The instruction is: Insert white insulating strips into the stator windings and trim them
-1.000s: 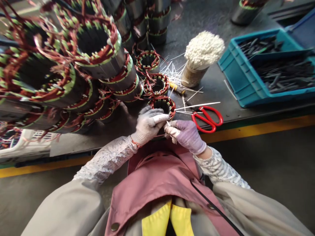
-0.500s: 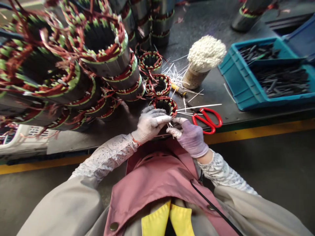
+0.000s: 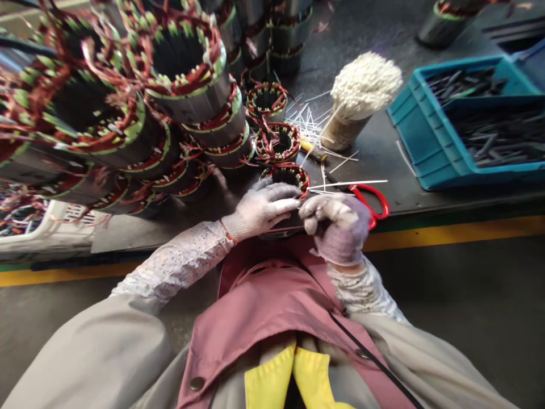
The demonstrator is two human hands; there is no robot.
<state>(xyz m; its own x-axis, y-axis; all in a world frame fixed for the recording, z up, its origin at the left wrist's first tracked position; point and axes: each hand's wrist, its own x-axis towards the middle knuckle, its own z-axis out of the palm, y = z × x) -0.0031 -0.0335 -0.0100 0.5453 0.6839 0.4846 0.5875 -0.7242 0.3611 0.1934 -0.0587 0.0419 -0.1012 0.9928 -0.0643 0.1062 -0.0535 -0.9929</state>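
Observation:
The nearest wound motor stator (image 3: 303,173), with red windings round its rim, stands at the bench edge. My left hand (image 3: 266,207), in a pale glove, is closed over its near side, with thumb and forefinger reaching along the rim. Just right of it, my right hand (image 3: 340,224), in a purplish glove, is raised with its fingers curled together. Whatever they pinch is hidden. Thin white ties (image 3: 353,183) stick out rightward from the stator's rim, above the right hand. Red-handled scissors (image 3: 383,199) lie behind that hand, partly covered by it.
Stacked stators (image 3: 187,85) crowd the left. A bundle of white ties (image 3: 366,79) stands in a holder, with loose ties (image 3: 304,122) and a yellow-handled tool (image 3: 313,149) beside it. A blue bin (image 3: 434,147) of dark strips is at right, a white crate (image 3: 55,227) at left.
My right hand has drawn slightly right, turned and curled its fingers, now covering part of the scissors. The left hand stays by the stator. The whole view has shifted a little.

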